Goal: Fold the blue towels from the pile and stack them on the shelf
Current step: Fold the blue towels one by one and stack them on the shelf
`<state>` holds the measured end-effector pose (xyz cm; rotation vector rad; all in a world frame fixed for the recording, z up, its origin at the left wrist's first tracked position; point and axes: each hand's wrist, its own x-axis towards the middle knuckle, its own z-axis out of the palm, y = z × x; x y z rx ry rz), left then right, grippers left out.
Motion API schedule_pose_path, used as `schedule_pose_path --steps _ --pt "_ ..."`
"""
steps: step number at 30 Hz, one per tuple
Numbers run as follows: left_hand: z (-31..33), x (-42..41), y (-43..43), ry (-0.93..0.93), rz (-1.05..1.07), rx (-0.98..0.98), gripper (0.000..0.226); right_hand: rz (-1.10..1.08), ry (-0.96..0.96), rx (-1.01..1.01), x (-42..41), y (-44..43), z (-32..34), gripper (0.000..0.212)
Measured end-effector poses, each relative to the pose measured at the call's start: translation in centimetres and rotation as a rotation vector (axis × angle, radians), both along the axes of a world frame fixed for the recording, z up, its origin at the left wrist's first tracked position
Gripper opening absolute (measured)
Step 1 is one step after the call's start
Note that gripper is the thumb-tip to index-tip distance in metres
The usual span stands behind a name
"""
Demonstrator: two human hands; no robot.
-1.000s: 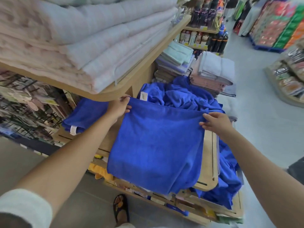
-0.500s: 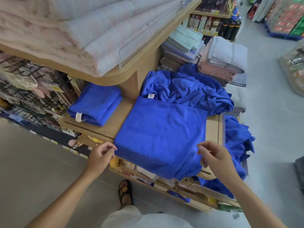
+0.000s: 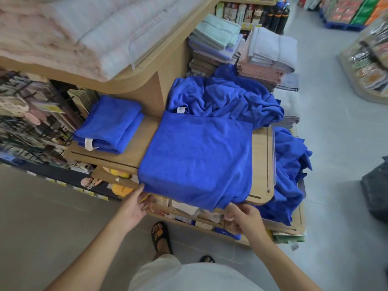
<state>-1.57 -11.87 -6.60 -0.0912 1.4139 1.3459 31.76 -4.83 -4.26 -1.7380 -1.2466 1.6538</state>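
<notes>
Blue towel point(image 3: 197, 160) on the shelf point(image 3: 260, 156) is pinched at its near corners by left hand point(image 3: 136, 204) and, apparently, right hand point(image 3: 243, 217).

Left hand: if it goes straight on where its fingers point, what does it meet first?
Probably the near left corner of the half-folded blue towel; the left hand is just below it, contact unclear.
</notes>
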Motion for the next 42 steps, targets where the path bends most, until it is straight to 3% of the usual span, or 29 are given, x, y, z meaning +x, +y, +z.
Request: schedule_pose_path --steps 11,15,18,20,22,25,35,42 --pt "-1.5 -1.3 0.0 0.032 0.061 0.011 0.029 -0.159 0.147 -0.094 4.1 -0.7 -2.0 0.011" --pt "-1.8 -1.1 0.3 0.022 0.064 0.018 0.040 -0.124 0.172 -0.127 3.9 -1.1 -1.9 0.016" --pt "-2.0 -1.1 0.1 0.012 0.089 0.018 0.041 -0.168 -0.022 0.263 3.6 -1.9 -1.5 0.030" --pt "-2.3 -1.3 -0.2 0.004 0.093 0.022 0.037 -0.079 -0.095 0.521 3.9 -2.3 -1.3 0.029" --pt "-2.4 -1.4 -0.5 -0.003 0.086 0.023 0.037 0.070 -0.148 0.609 3.8 -2.6 -1.0 0.026" --pt "-2.5 -1.3 -1.0 0.000 0.073 0.024 0.042 0.161 -0.222 0.586 2.7 -2.5 -1.0 0.019" --pt "-2.3 -1.3 -1.8 0.118 0.063 0.041 0.028 0.036 -0.134 0.332 5.0 -2.0 -2.9 0.022" --pt "-2.1 -1.4 -1.9 0.155 0.004 0.060 0.039 -0.042 0.096 0.244 4.3 -1.6 -2.3 0.022"
